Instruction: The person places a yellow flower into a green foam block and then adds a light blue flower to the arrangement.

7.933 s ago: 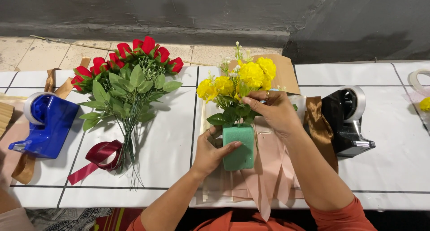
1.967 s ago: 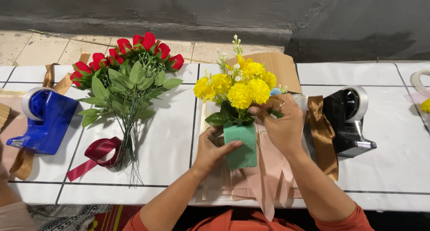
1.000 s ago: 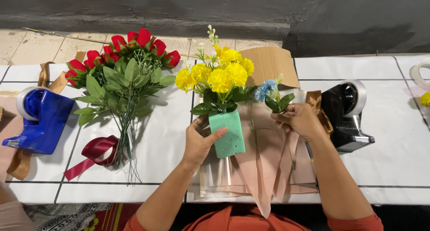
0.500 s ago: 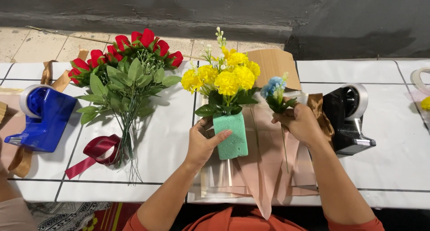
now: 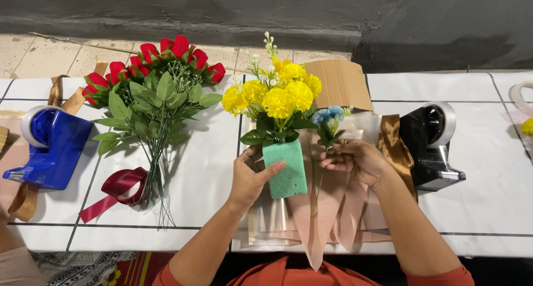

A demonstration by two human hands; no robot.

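Observation:
My left hand (image 5: 252, 176) grips a green foam block (image 5: 285, 168) that stands upright with yellow artificial flowers (image 5: 275, 94) stuck in its top. My right hand (image 5: 355, 159) pinches the thin stem of a small blue flower sprig (image 5: 328, 118), held just right of the block and apart from it. Both hands hover over pink wrapping paper sheets (image 5: 333, 214) spread on the white table (image 5: 488, 208).
A bunch of red artificial roses (image 5: 152, 100) with a dark red ribbon (image 5: 119, 187) lies at the left. A blue tape dispenser (image 5: 47, 147) sits far left, a black one (image 5: 433, 147) at the right. Brown card (image 5: 340, 83) lies behind the yellow flowers.
My right hand left the yellow bunch, picked up a blue flower sprig from the right and now holds it beside the foam block. My left hand kept hold of the block.

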